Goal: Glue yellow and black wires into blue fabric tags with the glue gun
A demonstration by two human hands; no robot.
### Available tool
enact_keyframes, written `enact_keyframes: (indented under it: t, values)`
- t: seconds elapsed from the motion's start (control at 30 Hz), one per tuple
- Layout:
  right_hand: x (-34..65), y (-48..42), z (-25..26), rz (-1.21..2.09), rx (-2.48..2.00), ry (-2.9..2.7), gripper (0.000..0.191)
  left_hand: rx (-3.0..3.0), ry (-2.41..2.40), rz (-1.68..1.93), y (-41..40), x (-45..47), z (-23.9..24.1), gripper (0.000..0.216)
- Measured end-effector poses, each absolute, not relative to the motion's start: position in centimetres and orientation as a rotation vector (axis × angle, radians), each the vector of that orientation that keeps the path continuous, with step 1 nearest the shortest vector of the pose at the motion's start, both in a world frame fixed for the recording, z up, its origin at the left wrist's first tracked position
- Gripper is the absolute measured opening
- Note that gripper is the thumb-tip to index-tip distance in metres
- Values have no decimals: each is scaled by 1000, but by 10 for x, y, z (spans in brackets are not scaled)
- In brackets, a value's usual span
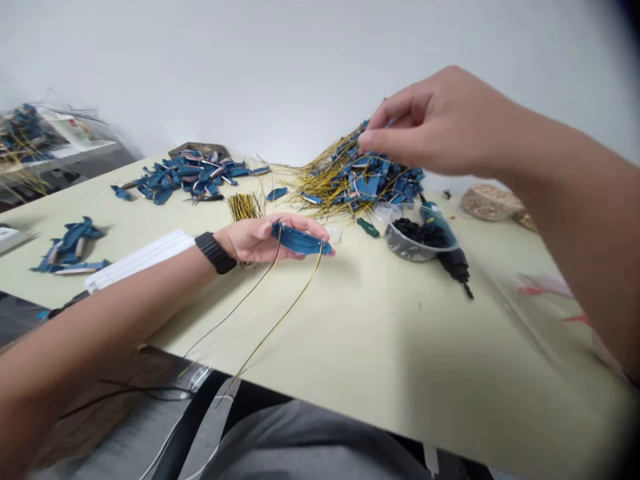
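My left hand [255, 241], with a black band on its wrist, is closed round a blue fish-like piece [300, 241]. Two thin yellow-and-black cords [280, 320] run from the piece's ends and hang down past the table edge. Raised at the upper right, my right hand [425, 127] has thumb and index finger pinched together. Whatever may be between those fingertips is too small to make out. Behind this hand lies a large heap of blue pieces with yellow cords [350, 177].
On the pale table [340, 333], loose blue pieces [190, 175] lie at the back left, with several more [75, 243] nearer. A clear tub [413, 250] of small black parts stands beside a black-and-teal power tool [454, 265]. Near it are a green-handled tool [368, 227] and bagged pale bits [487, 202].
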State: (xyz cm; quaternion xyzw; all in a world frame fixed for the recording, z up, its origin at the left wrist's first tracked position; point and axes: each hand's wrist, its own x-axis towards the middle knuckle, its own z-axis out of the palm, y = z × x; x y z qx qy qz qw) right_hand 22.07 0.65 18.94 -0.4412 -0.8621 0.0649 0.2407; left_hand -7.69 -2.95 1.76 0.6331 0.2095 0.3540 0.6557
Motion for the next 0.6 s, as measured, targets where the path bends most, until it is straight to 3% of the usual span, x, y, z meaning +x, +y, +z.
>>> enact_keyframes:
  t: [0.13,0.3,0.6]
  values:
    - [227,-68,159,197,-1067,-2614,25,1436,475,712,-26,-62,15,88]
    - [243,-106,144,81,-1185,-2687,13,1538,669,761,-22,-21,17,111]
    - [267,-105,131,216,-1240,-2546,8,1510,754,814,-29,15,22,114]
